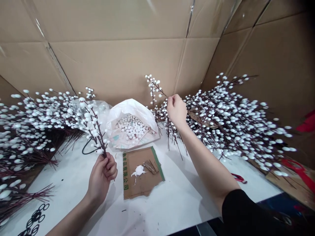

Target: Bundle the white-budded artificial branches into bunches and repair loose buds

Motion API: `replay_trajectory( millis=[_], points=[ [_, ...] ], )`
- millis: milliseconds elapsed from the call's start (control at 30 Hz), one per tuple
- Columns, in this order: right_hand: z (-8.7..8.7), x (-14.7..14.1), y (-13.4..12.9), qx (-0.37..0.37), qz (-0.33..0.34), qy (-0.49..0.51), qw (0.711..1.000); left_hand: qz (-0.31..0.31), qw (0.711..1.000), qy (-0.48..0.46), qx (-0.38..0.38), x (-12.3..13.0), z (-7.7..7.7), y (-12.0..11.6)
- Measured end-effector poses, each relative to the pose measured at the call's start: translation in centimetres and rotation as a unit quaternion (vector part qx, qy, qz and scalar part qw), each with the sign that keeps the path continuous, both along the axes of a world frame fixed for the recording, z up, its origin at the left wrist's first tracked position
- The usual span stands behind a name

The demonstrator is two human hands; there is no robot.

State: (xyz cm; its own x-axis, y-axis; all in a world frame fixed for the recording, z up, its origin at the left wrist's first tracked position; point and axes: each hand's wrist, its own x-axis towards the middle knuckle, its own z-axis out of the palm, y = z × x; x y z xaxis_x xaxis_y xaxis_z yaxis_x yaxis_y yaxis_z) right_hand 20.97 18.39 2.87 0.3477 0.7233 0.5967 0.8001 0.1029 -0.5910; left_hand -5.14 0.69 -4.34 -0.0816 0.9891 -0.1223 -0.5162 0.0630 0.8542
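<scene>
My left hand [102, 175] is closed round the lower stems of a white berry branch [94, 126], which stands upright above my fist. Farther off and to the right, my right hand [177, 110] pinches the stem of another berry branch [155, 86] near the edge of the right-hand pile. Between the hands an open white plastic bag [150, 119] holds many loose white berries [133, 127]. Nearer me lies a torn piece of cardboard [137, 190] with a blob of white paste [139, 170] and some small brown scraps [151, 167] on it.
Large heaps of berry branches lie at the left [36, 114] and right [228, 121] of the white table [147, 216]. Black rings [36, 216] sit at the front left. A red-handled tool [238, 178] lies at right. Tall cardboard walls [118, 65] close off the back.
</scene>
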Motion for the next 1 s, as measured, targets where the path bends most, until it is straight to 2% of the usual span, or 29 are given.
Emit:
replay_trajectory(
  millis=[100,200,333,367,433,533,600,833,1000],
  points=[
    [0.7,-1.1,-0.8,0.040,0.102,0.164,0.980,0.000,1.000,0.004,0.002,0.1,0.0,0.1],
    [0.7,-3.8,-2.6,0.030,0.250,0.326,0.911,0.009,1.000,0.010,0.003,0.2,0.1,0.1],
    [-1.5,-9.2,-7.0,-0.057,0.451,0.367,0.812,0.042,0.998,0.031,0.022,0.3,0.3,0.1],
    [-2.3,-10.6,-8.2,-0.082,0.484,0.372,0.788,0.052,0.998,0.035,0.030,0.3,0.3,0.1],
    [-3.9,-12.8,-10.6,-0.128,0.519,0.372,0.759,0.071,0.996,0.036,0.050,0.2,0.3,0.2],
    [-5.7,-14.6,-13.0,-0.162,0.538,0.332,0.758,0.099,0.993,0.026,0.066,0.0,0.0,0.3],
    [-6.2,-14.9,-13.8,-0.154,0.551,0.287,0.768,0.116,0.992,0.021,0.048,-0.1,-0.2,0.4],
    [-6.9,-15.0,-14.7,-0.093,0.530,0.195,0.820,0.169,0.986,0.005,-0.006,0.2,-0.6,0.1],
    [-7.3,-15.5,-15.1,-0.061,0.508,0.119,0.851,0.165,0.986,-0.015,-0.011,0.4,-0.8,-0.3]
  ],
)
